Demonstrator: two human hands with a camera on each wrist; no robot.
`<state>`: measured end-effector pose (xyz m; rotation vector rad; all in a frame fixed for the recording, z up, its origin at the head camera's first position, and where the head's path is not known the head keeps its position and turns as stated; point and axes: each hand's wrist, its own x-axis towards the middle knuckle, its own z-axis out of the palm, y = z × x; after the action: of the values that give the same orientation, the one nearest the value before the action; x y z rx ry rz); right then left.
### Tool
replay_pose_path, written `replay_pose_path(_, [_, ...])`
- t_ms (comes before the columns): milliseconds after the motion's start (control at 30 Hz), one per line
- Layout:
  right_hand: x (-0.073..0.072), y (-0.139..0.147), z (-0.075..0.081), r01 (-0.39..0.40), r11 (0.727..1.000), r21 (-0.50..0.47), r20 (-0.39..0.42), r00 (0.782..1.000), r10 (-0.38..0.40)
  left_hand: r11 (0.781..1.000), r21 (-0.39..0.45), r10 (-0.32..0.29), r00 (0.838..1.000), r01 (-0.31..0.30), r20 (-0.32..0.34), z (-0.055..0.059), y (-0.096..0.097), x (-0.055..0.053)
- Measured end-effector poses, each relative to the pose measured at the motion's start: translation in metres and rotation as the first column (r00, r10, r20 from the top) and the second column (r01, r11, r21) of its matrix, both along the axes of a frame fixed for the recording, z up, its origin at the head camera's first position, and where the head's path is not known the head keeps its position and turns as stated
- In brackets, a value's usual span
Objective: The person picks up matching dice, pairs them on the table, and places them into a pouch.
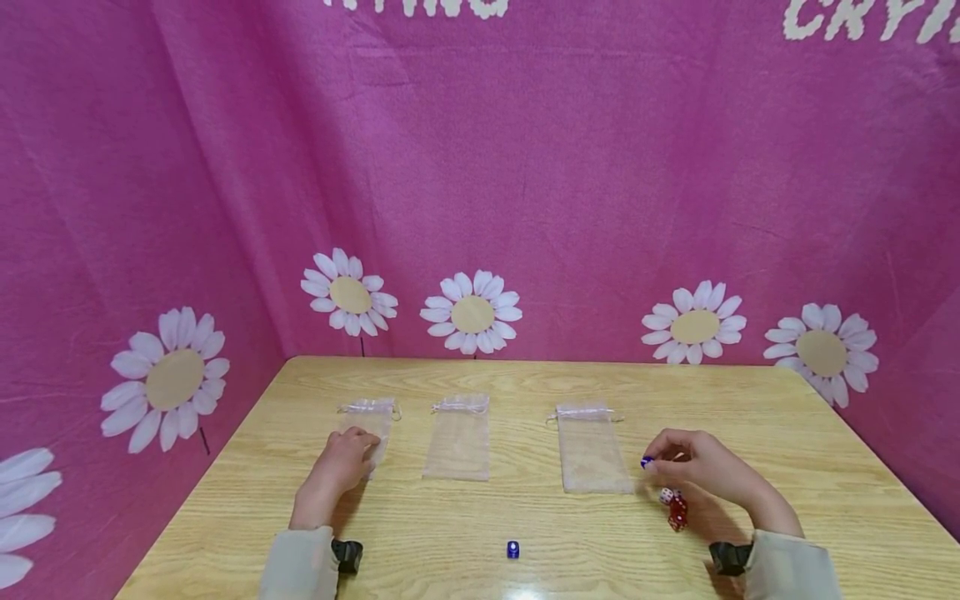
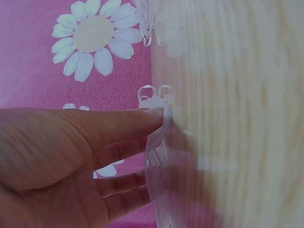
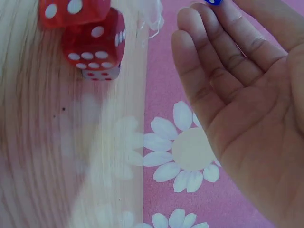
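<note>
My right hand (image 1: 701, 462) pinches a blue die (image 1: 647, 461) between thumb and fingertips, just above the table. Only the lower edge of that die shows at the top of the right wrist view. Below this hand lie red dice (image 3: 95, 40) and a white die (image 1: 666, 496) with red pips, close together. My left hand (image 1: 347, 458) is over the leftmost sheer white drawstring pouch (image 1: 367, 421) and pinches its fabric. In the left wrist view the thumb is at the pouch's edge and the other fingers (image 2: 126, 199) reach behind the gauze.
Two more drawstring pouches lie flat, one in the middle (image 1: 459, 437) and one to the right (image 1: 592, 450). Another blue die (image 1: 513, 549) sits near the front of the wooden table (image 1: 420, 533). A pink cloth (image 1: 525, 208) with daisies stands behind and beside the table.
</note>
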<state>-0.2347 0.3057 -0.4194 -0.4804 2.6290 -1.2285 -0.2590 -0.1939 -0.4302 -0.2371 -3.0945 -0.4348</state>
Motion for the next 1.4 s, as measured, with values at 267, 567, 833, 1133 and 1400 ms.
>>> replay_pose_path(267, [0.001,-0.014,0.001,-0.068,0.997,-0.037,-0.074,0.995,0.065,1.000,0.002,-0.001,1.000,0.001,-0.008,-0.001,-0.001,0.002])
replay_pose_path(567, [0.002,-0.034,0.002,-0.125,0.991,-0.038,-0.109,0.987,0.121,1.000,0.005,-0.008,1.000,0.008,-0.011,-0.001,-0.001,0.003])
replay_pose_path(833, [0.004,-0.058,0.004,-0.156,0.987,-0.027,-0.092,0.984,0.153,1.000,0.015,0.000,1.000,0.000,0.008,-0.002,-0.001,0.001])
replay_pose_path(1133, [0.005,-0.083,0.003,-0.235,0.972,0.000,-0.153,0.961,0.233,1.000,-0.002,-0.017,1.000,0.017,-0.025,-0.002,-0.001,-0.001])
replay_pose_path(1400, [0.010,-0.099,0.004,-0.292,0.956,-0.013,-0.158,0.945,0.287,1.000,-0.007,-0.016,1.000,0.016,-0.025,-0.003,-0.002,-0.002])
